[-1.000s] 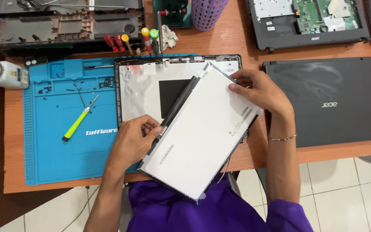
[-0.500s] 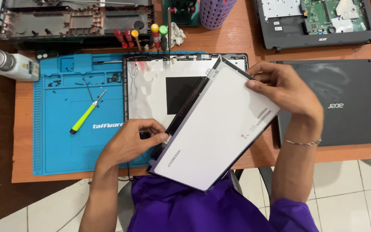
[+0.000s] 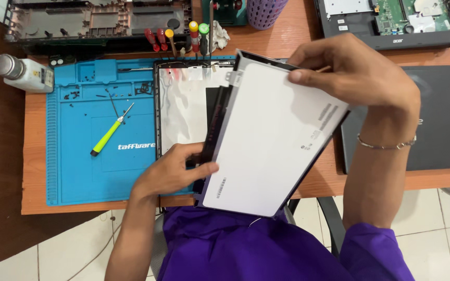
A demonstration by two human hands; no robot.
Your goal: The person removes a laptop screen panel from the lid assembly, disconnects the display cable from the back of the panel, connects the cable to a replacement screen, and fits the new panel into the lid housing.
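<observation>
The person sits at the near edge of the wooden counter (image 3: pixel 308 190) and holds a flat white display panel (image 3: pixel 272 140) tilted up off the open laptop lid shell (image 3: pixel 183 109) that lies beside the blue work mat (image 3: pixel 79 171). Compared with a second ago, the panel stands steeper and has swung further toward the right, so more of the silvery inside of the lid shell shows beneath it. The panel's far corner now rises near the far edge of the mat rather than lying low over the shell.

The left hand (image 3: pixel 175 169) is curled closed around the panel's near left edge, thumb on the white face and fingers tucked under where the dark edge strip runs. The right hand (image 3: pixel 355 73) has shifted up to the far right corner and pinches it there, fingers folded over the top edge, a thin bracelet on the wrist.

To my eye the lift suggests the panel is coming free of the shell, though I cannot tell whether a cable still ties it underneath.

A yellow-green screwdriver (image 3: pixel 111 131) lies on the mat, well apart from both hands. A closed black laptop (image 3: pixel 444 119) rests at the right edge of the counter.
</observation>
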